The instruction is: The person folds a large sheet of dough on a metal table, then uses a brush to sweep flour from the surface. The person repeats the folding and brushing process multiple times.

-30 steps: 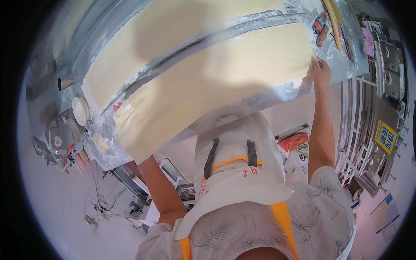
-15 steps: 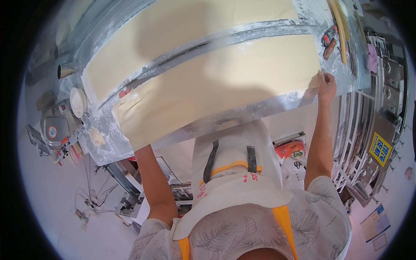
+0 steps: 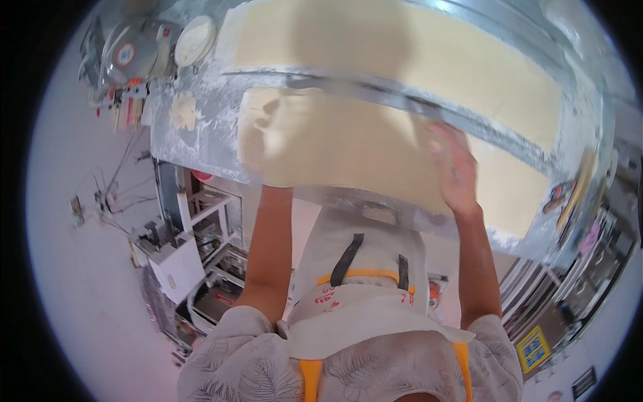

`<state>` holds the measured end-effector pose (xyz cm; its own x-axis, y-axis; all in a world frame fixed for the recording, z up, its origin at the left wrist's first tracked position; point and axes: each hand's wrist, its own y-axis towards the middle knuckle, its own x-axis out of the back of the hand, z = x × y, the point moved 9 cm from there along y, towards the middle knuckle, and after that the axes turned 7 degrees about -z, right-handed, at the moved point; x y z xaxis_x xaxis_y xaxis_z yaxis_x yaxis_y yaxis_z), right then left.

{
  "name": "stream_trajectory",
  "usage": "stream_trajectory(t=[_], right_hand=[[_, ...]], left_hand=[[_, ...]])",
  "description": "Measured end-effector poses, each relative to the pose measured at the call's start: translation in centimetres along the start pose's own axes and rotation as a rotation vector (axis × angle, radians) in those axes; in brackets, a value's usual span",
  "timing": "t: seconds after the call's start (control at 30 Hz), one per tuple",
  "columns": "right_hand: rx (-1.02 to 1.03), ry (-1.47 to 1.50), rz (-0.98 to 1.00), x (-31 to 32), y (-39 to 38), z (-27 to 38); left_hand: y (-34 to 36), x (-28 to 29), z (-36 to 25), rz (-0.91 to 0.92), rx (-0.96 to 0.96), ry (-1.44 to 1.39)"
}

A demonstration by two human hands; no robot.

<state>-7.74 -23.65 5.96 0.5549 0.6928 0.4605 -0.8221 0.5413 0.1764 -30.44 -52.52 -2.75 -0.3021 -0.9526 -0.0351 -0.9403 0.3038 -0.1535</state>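
A long pale dough sheet (image 3: 362, 144) lies along the near side of the floured metal table. Its left end is rumpled and partly folded over. My left forearm (image 3: 270, 234) runs in under the sheet's near edge, so the left hand and its fingers are hidden beneath the dough. My right hand (image 3: 455, 164) is over the right half of the same sheet, fingers stretched toward its far edge and somewhat blurred. Nothing shows in that hand; whether it touches the dough I cannot tell. Beyond a floury strip, a second dough sheet (image 3: 482, 74) lies flat.
A round white bowl of flour (image 3: 195, 41) and a kitchen scale (image 3: 127, 53) stand at the far left. A dough scrap (image 3: 183, 111) lies near the table's left end. At the right edge rest wooden sticks (image 3: 577, 191) and a small red-and-black tool (image 3: 558, 196).
My right hand has let go of the sheet's right near corner and moved left over the dough. My left fingertips, earlier showing past the far edge, are hidden now. The view has turned.
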Motion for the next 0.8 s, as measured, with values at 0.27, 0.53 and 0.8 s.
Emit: stream_trajectory(t=[0.27, 0.53, 0.8], right_hand=[[-0.646, -0.071, 0.942, -25.9, 12.2, 1.4], [-0.829, 0.617, 1.244, -34.0, 11.9, 4.3], [-0.818, 0.533, 1.22, -41.3, 12.5, 5.1]], left_hand=[[-2.6, -3.5, 2.2, 0.189, 0.064, -0.313], [-1.9, 0.0, 3.9, 0.142, 0.192, -0.583], [-3.6, 11.1, 6.2, -0.269, 0.47, -1.164]])
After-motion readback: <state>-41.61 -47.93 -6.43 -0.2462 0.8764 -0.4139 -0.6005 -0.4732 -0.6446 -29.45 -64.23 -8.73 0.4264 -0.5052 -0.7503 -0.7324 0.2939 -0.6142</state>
